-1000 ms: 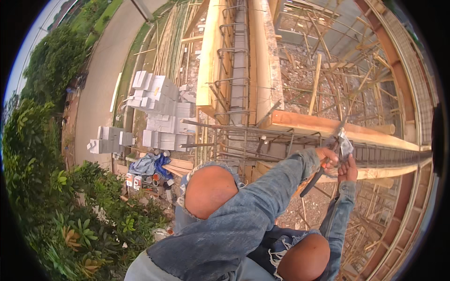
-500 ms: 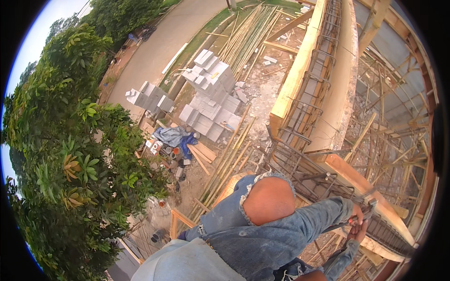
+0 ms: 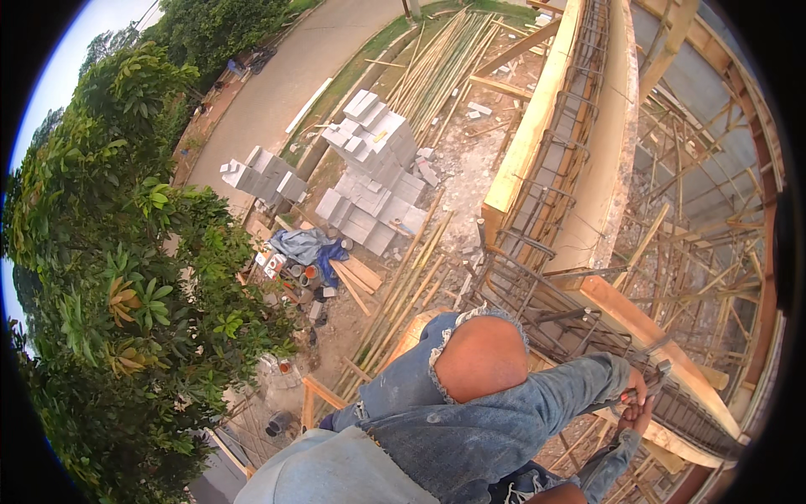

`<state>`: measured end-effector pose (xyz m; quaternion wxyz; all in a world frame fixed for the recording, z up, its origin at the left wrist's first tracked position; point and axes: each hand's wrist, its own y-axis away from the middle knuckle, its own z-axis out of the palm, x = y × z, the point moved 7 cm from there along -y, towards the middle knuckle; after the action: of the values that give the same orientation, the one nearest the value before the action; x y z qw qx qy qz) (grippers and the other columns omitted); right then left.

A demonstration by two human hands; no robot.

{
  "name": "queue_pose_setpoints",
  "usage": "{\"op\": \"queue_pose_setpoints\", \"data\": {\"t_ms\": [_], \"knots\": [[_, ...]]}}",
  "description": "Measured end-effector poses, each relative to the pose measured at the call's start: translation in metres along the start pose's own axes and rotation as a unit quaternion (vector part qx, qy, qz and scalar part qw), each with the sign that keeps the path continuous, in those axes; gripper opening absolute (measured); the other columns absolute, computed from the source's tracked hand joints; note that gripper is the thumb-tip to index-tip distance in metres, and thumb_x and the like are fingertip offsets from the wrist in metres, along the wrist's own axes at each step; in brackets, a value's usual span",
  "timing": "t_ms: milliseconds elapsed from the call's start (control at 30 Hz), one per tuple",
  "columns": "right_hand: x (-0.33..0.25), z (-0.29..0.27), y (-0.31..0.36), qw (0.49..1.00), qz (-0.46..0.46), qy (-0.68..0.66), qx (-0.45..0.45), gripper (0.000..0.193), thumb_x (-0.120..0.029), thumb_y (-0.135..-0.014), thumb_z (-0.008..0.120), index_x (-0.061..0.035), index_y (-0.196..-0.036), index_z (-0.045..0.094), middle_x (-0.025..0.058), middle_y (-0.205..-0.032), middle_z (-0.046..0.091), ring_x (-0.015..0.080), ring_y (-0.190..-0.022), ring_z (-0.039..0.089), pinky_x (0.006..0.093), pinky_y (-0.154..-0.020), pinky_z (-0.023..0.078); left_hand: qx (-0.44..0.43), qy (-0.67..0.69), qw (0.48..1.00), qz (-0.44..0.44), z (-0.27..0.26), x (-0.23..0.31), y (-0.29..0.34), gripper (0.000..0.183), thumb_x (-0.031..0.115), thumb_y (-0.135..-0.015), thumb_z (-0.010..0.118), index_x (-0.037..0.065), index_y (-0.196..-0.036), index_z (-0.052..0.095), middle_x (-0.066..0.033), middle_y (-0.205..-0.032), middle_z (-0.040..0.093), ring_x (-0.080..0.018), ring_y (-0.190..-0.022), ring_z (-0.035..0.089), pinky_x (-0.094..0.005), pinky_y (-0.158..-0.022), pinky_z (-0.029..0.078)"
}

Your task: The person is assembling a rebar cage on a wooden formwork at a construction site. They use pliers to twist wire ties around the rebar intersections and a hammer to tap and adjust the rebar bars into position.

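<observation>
My view has swung toward the street, but both hands keep together, so the work stays at this beam. My left hand (image 3: 635,385) curls round a metal tool (image 3: 662,369) (blunt-headed, grey) beside the smooth timber board's (image 3: 642,328) near edge. My right hand (image 3: 640,414) bunches below; I can't tell its hold. Thin steel bars (image 3: 690,413) line the trough.
</observation>
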<state>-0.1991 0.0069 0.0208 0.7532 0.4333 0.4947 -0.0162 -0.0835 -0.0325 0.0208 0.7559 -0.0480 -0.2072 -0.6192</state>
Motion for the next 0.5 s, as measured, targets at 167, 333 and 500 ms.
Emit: {"op": "queue_pose_setpoints", "data": {"t_ms": [167, 333, 500], "knots": [[0.001, 0.001, 0.01, 0.999, -0.017, 0.029, 0.032, 0.026, -0.033, -0.086, 0.059, -0.0108, -0.077, 0.048, -0.0025, -0.049, 0.04, 0.0064, -0.034, 0.028, 0.024, -0.03, 0.022, 0.013, -0.033, 0.999, -0.004, -0.002, -0.001, 0.005, 0.013, 0.01, -0.066, 0.07, 0.002, -0.063, 0.061, -0.0087, -0.055, 0.055, -0.018, -0.044, 0.05, -0.0324, -0.043, 0.039], [0.022, -0.027, -0.019, 0.997, -0.012, 0.06, 0.051, 0.027, -0.036, -0.083, 0.062, -0.0111, -0.078, 0.051, -0.0017, -0.05, 0.038, 0.0079, -0.036, 0.028, 0.0276, -0.031, 0.023, 0.043, -0.088, 0.995, 0.003, -0.007, -0.002, 0.002, 0.015, 0.012, -0.066, 0.071, 0.002, -0.062, 0.061, -0.0088, -0.056, 0.056, -0.018, -0.044, 0.051, -0.0327, -0.044, 0.04], [0.051, -0.052, -0.045, 0.856, -0.251, 0.446, 0.07, 0.029, -0.031, -0.078, 0.061, -0.0025, -0.082, 0.056, 0.012, -0.059, 0.053, 0.0257, -0.051, 0.052, 0.0403, -0.048, 0.041, 0.103, -0.247, 0.963, 0.027, -0.004, 0.008, 0.009, 0.018, 0.015, -0.066, 0.072, 0.002, -0.061, 0.06, -0.0089, -0.056, 0.057, -0.018, -0.044, 0.051, -0.033, -0.045, 0.041]]}}
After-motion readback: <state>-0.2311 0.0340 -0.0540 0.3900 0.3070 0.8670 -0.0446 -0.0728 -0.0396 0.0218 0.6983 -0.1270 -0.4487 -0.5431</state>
